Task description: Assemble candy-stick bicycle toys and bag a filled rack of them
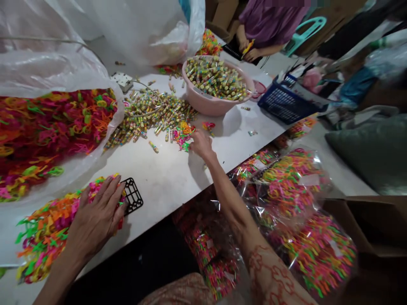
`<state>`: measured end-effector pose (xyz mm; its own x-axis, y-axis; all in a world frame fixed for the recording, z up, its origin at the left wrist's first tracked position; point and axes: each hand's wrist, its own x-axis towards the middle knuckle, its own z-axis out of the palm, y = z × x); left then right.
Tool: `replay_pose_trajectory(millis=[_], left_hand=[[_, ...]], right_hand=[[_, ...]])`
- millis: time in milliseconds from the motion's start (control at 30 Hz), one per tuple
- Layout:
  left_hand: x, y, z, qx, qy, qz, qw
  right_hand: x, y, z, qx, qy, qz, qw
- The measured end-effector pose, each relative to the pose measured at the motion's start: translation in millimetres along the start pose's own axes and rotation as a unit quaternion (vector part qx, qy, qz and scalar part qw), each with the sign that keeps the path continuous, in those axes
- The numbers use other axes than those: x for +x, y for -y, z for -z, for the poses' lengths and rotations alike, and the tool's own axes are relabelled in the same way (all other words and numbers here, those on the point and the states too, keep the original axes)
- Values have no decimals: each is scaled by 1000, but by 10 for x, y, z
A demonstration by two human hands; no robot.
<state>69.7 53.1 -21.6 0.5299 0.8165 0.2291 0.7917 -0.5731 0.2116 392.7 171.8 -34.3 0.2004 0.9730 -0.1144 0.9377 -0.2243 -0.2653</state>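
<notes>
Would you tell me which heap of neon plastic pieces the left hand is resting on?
The left hand rests on the small loose heap at the table's near edge beside the black grid, not the larger heap in the clear bag.

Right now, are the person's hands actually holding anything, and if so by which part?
Nothing is clearly held. The left hand lies flat on a heap of coloured plastic pieces; the right hand reaches a small cluster of coloured pieces, its fingertips hidden.
</notes>
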Motion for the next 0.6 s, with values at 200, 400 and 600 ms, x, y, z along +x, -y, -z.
replay_pose_trajectory(millis=[200, 400, 600], left_hand=[[4, 44, -27, 42, -4, -12, 999], [-31, 121, -78, 97, -14, -62, 993], [-38, 118, -98, 78, -31, -69, 994]], right_hand=[[-225, 40, -161, 19, 92, 79, 992], [-36, -9, -143, 46, -24, 44, 998], [414, -195, -23, -14, -15, -41, 999]])
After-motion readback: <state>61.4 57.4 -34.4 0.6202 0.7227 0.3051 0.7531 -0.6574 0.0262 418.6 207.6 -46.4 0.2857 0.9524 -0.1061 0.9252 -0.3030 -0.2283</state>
